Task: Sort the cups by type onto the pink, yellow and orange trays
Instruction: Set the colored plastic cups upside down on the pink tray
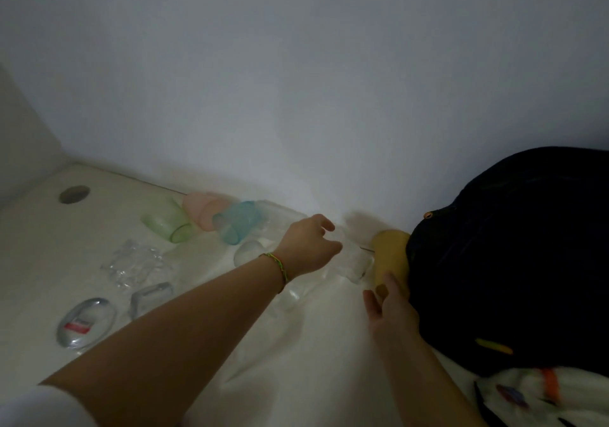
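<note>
1. I am watching a clear cup (354, 263) that is lying on its side on the white table (49, 245). It is near the wall, just beside a yellow cup (390, 255), which is lying against a dark bag (510, 262).
2. I am judging the clear cup to be light, stiff and smooth-walled, so it is likely slippery. Whether it is glass or hard plastic I cannot tell in this dim light, so I am treating it as breakable. I would be taking it round the middle of its wall, thumb on one side and fingers on the other, rather than pinching the thin rim.
3. The left hand (309, 248) is reaching across from the lower left with the arm stretched out and a thread bracelet (278, 267) on the wrist. Its fingers are curving over the near end of the clear cup. The picture is blurring there, and I cannot tell whether they are gripping the cup or only closing in.
4. The right hand (389, 308) is lying released, fingers straight and spread and holding nothing. Its fingertips are pointing up at the yellow cup, either touching it or just short of it.
5. A green cup (166, 224), a pink cup (201, 211) and a blue cup (235, 222) are lying on their sides by the wall, and more clear ones are lying nearer me. No tray is showing.
</note>
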